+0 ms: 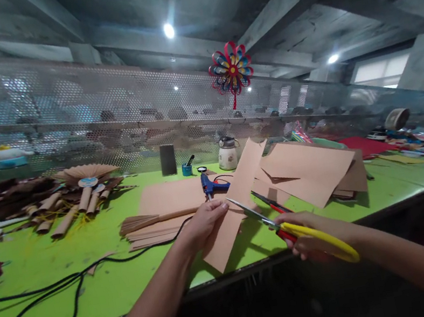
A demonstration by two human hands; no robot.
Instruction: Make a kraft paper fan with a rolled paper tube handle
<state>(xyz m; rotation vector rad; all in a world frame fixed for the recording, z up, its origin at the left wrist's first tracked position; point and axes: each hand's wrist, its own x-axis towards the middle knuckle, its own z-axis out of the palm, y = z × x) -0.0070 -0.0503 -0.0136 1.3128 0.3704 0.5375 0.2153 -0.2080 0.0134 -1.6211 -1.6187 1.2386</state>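
My left hand [206,222] pinches a long strip of tan paper [236,203] that slants from the table's front edge up toward the back. Yellow-and-red-handled scissors [290,229] sit in my right hand [311,236], fingers curled round the handles. Their open blades meet the strip's right edge just beside my left fingers.
A green table [55,295] carries tan paper sheets [312,168], a folded brown paper fan [149,221], a blue glue gun [210,185], a black cable [73,281], rolled paper fans [75,196] at left, a white pot [228,154] and a black box [167,160]. A paper pinwheel [231,70] hangs on the mesh screen.
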